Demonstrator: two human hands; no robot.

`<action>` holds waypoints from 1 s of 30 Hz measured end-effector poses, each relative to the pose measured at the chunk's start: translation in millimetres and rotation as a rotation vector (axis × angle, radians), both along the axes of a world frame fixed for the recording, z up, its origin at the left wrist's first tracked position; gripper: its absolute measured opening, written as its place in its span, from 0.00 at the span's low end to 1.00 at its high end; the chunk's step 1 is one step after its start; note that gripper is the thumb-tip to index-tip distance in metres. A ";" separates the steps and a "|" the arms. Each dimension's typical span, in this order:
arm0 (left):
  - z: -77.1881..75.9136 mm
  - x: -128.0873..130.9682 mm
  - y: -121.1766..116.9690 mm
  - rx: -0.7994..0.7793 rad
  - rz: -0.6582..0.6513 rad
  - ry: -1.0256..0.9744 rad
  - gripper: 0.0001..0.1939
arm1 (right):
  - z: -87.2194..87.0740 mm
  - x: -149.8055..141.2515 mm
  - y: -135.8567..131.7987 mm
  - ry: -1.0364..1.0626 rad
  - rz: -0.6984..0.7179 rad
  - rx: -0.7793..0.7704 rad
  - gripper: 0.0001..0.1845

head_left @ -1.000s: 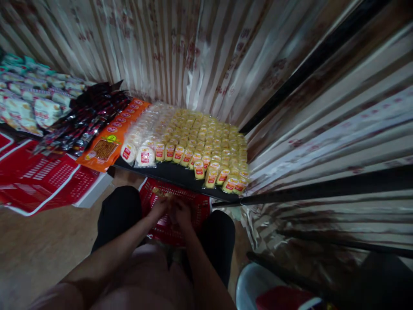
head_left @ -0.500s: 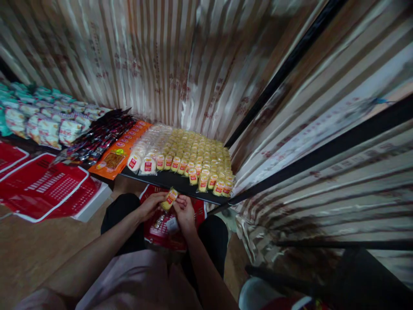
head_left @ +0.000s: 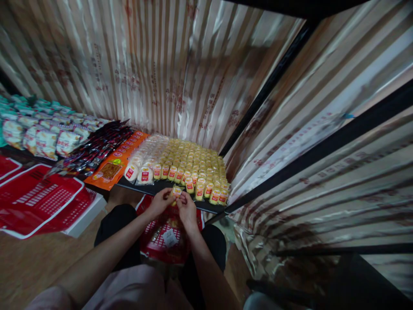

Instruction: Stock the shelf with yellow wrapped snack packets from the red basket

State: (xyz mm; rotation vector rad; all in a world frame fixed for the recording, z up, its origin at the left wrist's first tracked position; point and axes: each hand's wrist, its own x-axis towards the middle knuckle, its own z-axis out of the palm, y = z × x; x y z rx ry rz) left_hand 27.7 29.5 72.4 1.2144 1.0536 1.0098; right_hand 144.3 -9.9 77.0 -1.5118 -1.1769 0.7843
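My left hand (head_left: 159,202) and my right hand (head_left: 187,209) are closed together on one small yellow snack packet (head_left: 176,191) with a red label. They hold it just above the front edge of a low black shelf (head_left: 155,187). Rows of the same yellow packets (head_left: 196,161) cover that shelf, with the front row right behind my fingers. A red plastic basket (head_left: 164,237) sits between my knees, below my hands, with a few packets and a white tag in it.
Left of the yellow packets lie pale round packets (head_left: 142,161), orange packs (head_left: 114,161), dark wrapped packs (head_left: 97,144) and white-green bags (head_left: 41,129). Red baskets (head_left: 38,200) lie at the left on the wooden floor. Striped curtains hang behind, and black shelf rails (head_left: 322,159) cross at right.
My hands rose from the red basket with a yellow packet and moved forward to the shelf's front edge. The view tilted up and shifted.
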 end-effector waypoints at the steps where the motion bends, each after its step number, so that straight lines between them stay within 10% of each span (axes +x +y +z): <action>1: -1.8 1.4 4.5 0.030 0.056 0.039 0.20 | 2.6 2.2 3.4 -0.155 -0.018 0.021 0.14; 6: -9.8 4.3 25.1 0.010 0.255 0.109 0.21 | 19.9 14.7 23.4 -0.955 0.085 0.149 0.19; 10: -10.8 10.6 32.1 -0.057 0.239 0.025 0.21 | 33.4 27.9 39.5 -1.208 0.217 0.127 0.21; 18: -12.5 39.2 42.0 0.003 0.221 0.069 0.14 | 34.0 54.0 40.2 -1.243 0.204 0.091 0.25; 30: -1.1 52.6 57.8 0.267 0.130 0.645 0.10 | 19.4 63.7 41.7 -1.024 0.130 0.246 0.24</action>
